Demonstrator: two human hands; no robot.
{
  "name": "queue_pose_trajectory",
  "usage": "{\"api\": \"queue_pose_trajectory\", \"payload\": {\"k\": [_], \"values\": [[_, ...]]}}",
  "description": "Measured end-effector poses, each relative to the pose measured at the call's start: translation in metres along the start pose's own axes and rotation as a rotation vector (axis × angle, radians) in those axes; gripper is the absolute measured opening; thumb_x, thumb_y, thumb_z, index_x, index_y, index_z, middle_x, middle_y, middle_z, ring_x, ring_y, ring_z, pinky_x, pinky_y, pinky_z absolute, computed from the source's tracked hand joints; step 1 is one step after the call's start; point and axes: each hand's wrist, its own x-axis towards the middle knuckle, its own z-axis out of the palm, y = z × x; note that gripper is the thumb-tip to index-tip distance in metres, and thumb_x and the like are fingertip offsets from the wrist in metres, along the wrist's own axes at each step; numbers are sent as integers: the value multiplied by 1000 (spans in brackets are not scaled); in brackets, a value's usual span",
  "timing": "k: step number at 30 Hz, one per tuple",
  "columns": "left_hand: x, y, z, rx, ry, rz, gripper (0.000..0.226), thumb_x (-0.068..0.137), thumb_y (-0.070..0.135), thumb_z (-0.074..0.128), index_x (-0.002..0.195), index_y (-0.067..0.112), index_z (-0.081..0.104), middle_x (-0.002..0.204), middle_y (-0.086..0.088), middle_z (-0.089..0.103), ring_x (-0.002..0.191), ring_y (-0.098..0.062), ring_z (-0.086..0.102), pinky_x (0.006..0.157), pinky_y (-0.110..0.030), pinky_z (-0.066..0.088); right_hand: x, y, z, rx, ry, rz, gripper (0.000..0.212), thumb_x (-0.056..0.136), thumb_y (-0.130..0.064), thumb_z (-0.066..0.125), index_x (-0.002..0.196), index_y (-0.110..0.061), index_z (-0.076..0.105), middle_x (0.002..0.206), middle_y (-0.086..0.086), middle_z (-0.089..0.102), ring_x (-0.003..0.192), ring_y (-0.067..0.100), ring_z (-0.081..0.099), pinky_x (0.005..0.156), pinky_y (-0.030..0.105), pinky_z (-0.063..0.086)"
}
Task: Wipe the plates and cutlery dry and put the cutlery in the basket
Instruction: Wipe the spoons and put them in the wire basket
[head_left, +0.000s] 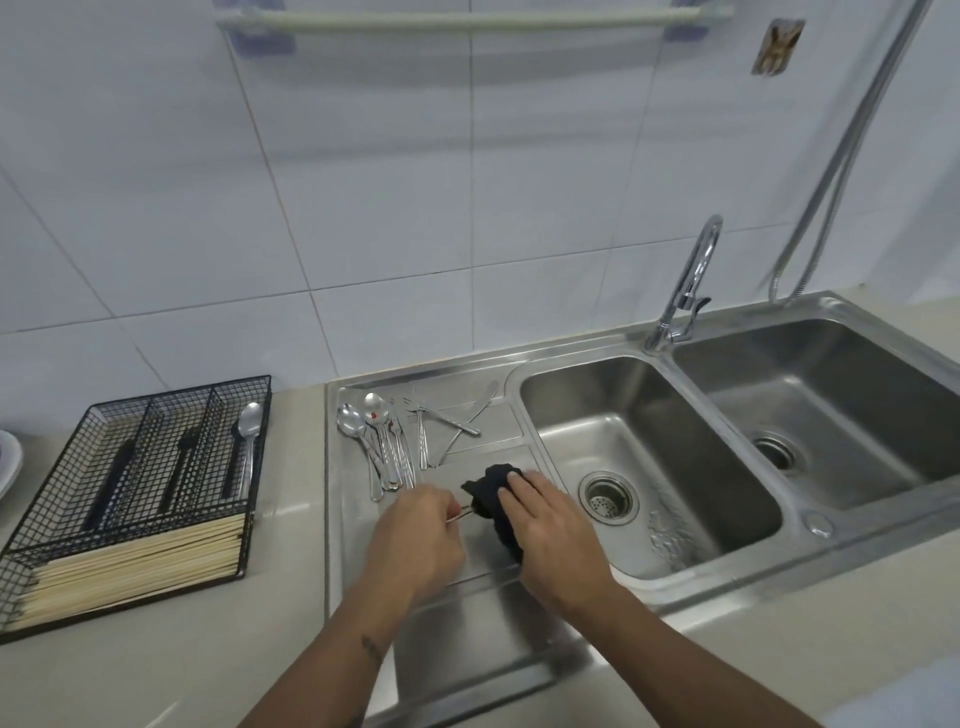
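Left hand (415, 525) pinches a utensil's handle (460, 514) over the drainboard (467, 613) while the right (550, 519) clasps the cloth (488, 493) round it; wet steel could slip, clattering onto the spoons (379, 441).

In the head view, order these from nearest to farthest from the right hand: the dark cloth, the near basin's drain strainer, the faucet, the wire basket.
1. Dark cloth: under the fingers of the right hand.
2. Drain strainer: just to its right, in the near basin.
3. Faucet: behind and to the right, between the basins.
4. Wire basket: far left, on the counter.
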Motion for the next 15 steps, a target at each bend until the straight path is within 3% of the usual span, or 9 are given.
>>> {"api": "queue_pose_trajectory", "payload": {"k": [4, 10, 15], "values": [[0, -1, 1, 4, 13, 30, 16, 88, 18, 59, 97, 22, 72, 100, 2, 67, 95, -20, 63, 78, -29, 49, -9, -3, 1, -26, -14, -136, 72, 56, -11, 69, 127, -9, 62, 135, 8, 58, 126, 28, 53, 99, 40, 49], [-8, -8, 5, 36, -56, -9, 23, 91, 21, 57, 109, 26, 70, 114, 2, 63, 106, -23, 61, 89, -31, 50, -2, 7, -9, 65, 120, 151, 63, 60, -3, 71, 123, -10, 63, 122, 4, 64, 114, 26, 58, 99, 37, 49], [-3, -9, 1, 97, -73, -4, 29, 92, 17, 51, 112, 28, 69, 109, 3, 64, 98, -21, 61, 79, -31, 48, 3, -17, -17, 149, 191, 30, 57, 65, -10, 66, 122, -9, 62, 123, 4, 63, 112, 25, 57, 95, 36, 50]]}}
